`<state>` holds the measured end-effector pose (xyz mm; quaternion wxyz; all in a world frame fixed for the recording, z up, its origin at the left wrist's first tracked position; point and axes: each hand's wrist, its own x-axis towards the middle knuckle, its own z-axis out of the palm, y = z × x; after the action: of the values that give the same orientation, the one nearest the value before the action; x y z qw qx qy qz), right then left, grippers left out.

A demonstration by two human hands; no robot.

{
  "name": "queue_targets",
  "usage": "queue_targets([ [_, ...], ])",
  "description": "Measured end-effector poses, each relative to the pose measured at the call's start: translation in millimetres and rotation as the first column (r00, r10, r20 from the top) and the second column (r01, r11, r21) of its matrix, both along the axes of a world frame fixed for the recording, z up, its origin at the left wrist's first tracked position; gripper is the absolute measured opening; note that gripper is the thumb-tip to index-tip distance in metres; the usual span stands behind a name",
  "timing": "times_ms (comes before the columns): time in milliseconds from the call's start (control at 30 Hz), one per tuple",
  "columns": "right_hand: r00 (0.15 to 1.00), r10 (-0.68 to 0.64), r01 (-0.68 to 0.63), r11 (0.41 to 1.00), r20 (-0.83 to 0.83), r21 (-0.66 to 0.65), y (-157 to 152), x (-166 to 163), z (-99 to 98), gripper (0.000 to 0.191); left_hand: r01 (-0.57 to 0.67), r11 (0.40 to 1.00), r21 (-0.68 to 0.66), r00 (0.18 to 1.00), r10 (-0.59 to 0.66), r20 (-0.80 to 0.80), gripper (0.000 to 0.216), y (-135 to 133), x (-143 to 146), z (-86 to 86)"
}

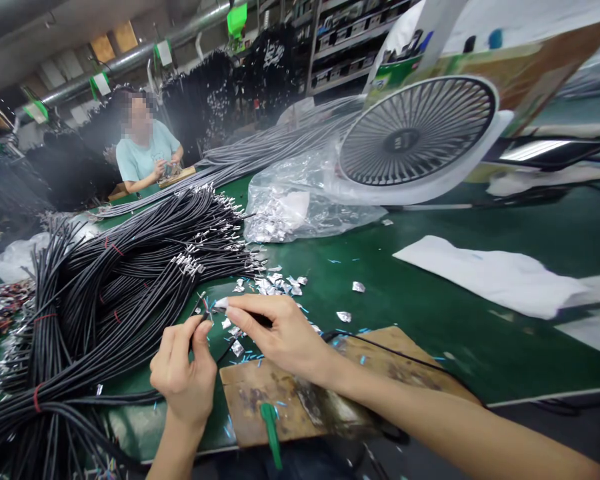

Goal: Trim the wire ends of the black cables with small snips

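Observation:
My left hand (185,370) is closed round a black cable (205,317), whose stripped end points up with thin coloured wires (207,305) fanned out. Just right of those wires, my right hand (280,333) pinches a small silvery-white piece (221,304) between thumb and fingertips; its exact kind is hard to make out. Scraps of silver foil (275,285) and bits of blue insulation lie on the green table beyond and below the fingers. Beside my left hand, bundles of black cables (130,280) with bare silvery ends are tied with red bands.
A worn wooden board (260,400) with a green-handled tool (271,433) lies under my right forearm. Behind it are a plastic bag (290,207) of foil scraps, a round fan (420,133) and white paper (485,270). A person (147,157) sits across the table.

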<state>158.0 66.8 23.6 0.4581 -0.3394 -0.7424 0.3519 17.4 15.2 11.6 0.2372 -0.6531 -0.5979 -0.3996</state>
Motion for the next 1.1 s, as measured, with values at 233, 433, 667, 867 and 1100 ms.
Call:
queue_targets([
  [233, 1.0, 0.03, -0.03, 1.0, 0.003, -0.007, 0.7, 0.2, -0.7, 0.027, 0.189, 0.956, -0.223, 0.943, -0.114, 0.311, 0.025, 2.0, -8.4, 3.3],
  [433, 0.994, 0.107, -0.107, 0.989, -0.004, -0.105, 1.8, 0.9, -1.8, 0.032, 0.37, 0.846, -0.383, 0.721, -0.003, 0.692, 0.03, -1.8, -6.6, 16.7],
  [667, 0.999, -0.032, 0.029, 0.976, -0.012, -0.214, 6.0, 0.4, 2.0, 0.013, 0.342, 0.914, -0.218, 0.823, -0.179, 0.539, 0.016, 3.9, -3.9, -2.1],
  [867, 0.963, 0.126, -0.206, 0.915, -0.24, -0.346, 7.1, -1.0, 3.9, 0.031, 0.412, 0.867, -0.281, 0.856, -0.262, 0.446, 0.018, 3.5, -9.0, -10.6],
  [1100, 0.835, 0.342, -0.539, 0.669, -0.432, -0.511, 10.1, -0.8, 2.8, 0.041, 0.449, 0.837, -0.313, 0.837, -0.271, 0.476, 0.025, 4.9, -9.8, -4.1],
])
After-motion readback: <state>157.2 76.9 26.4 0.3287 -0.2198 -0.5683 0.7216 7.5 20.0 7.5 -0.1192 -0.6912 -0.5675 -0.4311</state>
